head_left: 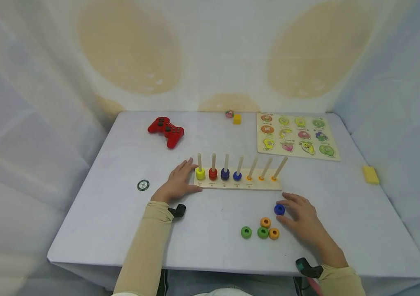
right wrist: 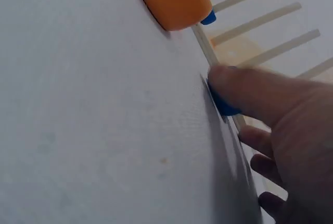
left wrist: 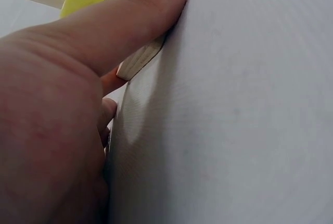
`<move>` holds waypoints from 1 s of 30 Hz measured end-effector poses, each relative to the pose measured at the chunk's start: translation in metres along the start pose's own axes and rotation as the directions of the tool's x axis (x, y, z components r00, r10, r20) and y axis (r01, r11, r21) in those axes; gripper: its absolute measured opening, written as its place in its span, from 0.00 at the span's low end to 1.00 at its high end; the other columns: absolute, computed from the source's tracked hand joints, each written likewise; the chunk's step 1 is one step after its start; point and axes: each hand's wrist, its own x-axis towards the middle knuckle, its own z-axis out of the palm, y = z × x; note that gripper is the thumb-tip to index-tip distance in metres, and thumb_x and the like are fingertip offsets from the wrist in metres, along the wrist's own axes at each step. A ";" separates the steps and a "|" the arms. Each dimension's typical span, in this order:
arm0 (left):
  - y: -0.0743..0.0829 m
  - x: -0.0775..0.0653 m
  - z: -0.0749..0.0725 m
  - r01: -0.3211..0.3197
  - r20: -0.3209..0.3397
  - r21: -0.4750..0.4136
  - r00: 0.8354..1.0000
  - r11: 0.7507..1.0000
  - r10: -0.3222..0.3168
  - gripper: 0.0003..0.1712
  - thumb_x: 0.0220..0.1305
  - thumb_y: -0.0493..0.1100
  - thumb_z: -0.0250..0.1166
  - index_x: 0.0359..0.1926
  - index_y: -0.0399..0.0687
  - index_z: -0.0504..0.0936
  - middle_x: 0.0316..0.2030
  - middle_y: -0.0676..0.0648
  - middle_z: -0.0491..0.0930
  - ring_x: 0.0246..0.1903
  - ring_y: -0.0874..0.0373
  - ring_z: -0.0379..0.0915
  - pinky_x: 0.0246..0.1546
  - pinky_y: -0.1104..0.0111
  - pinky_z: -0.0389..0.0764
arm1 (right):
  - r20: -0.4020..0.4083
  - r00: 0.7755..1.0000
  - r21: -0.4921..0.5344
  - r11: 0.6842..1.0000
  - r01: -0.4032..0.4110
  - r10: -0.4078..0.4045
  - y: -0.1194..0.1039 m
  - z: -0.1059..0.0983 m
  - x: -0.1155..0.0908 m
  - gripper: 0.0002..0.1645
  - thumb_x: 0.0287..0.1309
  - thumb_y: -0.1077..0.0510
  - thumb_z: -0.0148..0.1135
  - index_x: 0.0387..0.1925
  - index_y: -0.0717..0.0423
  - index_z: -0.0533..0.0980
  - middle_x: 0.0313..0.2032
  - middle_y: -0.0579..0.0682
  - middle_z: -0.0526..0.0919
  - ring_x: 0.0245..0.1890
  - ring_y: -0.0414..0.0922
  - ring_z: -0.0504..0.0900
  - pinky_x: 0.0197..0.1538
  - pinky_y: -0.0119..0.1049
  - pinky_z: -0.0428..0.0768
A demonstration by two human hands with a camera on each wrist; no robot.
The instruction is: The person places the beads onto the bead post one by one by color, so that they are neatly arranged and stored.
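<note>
A wooden peg board (head_left: 237,184) lies mid-table with a row of upright pegs. Yellow (head_left: 200,174), red (head_left: 213,174), dark blue (head_left: 225,174) and blue rings (head_left: 237,176) sit on its left pegs; those on the right are bare. My left hand (head_left: 178,183) holds the board's left end, thumb along the front edge and fingers round the far corner. Front right of the board, my right hand (head_left: 300,216) has a loose blue ring (head_left: 279,209) between thumb and forefinger, low at the tabletop. The right wrist view shows the thumb covering most of that blue ring (right wrist: 225,105).
Green rings (head_left: 246,232) and orange rings (head_left: 274,234) lie loose left of my right hand. Further out are a red game controller (head_left: 166,131), a round chip (head_left: 143,185), a fruit puzzle board (head_left: 296,137), a yellow cube (head_left: 237,119) and a yellow block (head_left: 370,175).
</note>
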 end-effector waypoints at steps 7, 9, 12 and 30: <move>0.001 -0.001 -0.002 0.006 0.001 0.011 1.000 1.000 -0.006 0.50 0.58 0.59 0.74 0.76 0.55 0.62 0.83 0.49 0.40 0.82 0.47 0.32 0.81 0.43 0.41 | -0.203 0.977 0.053 0.995 0.081 -0.069 -0.027 -0.013 0.022 0.24 0.56 0.58 0.76 0.53 0.57 0.80 0.62 0.61 0.78 0.68 0.63 0.67 0.68 0.69 0.63; 0.001 0.000 -0.002 0.012 0.003 0.008 1.000 1.000 -0.012 0.50 0.58 0.59 0.74 0.76 0.56 0.61 0.83 0.49 0.39 0.82 0.47 0.32 0.81 0.44 0.41 | -0.270 0.956 0.086 0.986 0.141 -0.113 -0.047 -0.022 0.037 0.23 0.56 0.58 0.76 0.52 0.57 0.80 0.62 0.60 0.79 0.67 0.62 0.68 0.67 0.68 0.63; 0.000 0.001 -0.002 0.013 0.007 -0.004 1.000 1.000 -0.013 0.50 0.58 0.60 0.74 0.76 0.57 0.61 0.83 0.50 0.39 0.83 0.48 0.31 0.81 0.44 0.40 | -0.368 0.907 0.084 0.964 0.253 -0.205 -0.078 -0.033 0.065 0.23 0.54 0.57 0.77 0.51 0.57 0.81 0.60 0.59 0.80 0.66 0.61 0.69 0.66 0.66 0.62; 0.000 0.000 0.001 0.023 0.012 -0.016 1.000 1.000 -0.022 0.50 0.58 0.59 0.74 0.77 0.59 0.62 0.83 0.51 0.39 0.83 0.49 0.31 0.81 0.44 0.40 | -0.185 0.970 0.011 0.986 0.165 -0.160 -0.121 -0.039 0.122 0.30 0.62 0.46 0.71 0.62 0.52 0.77 0.66 0.57 0.77 0.71 0.60 0.66 0.70 0.67 0.56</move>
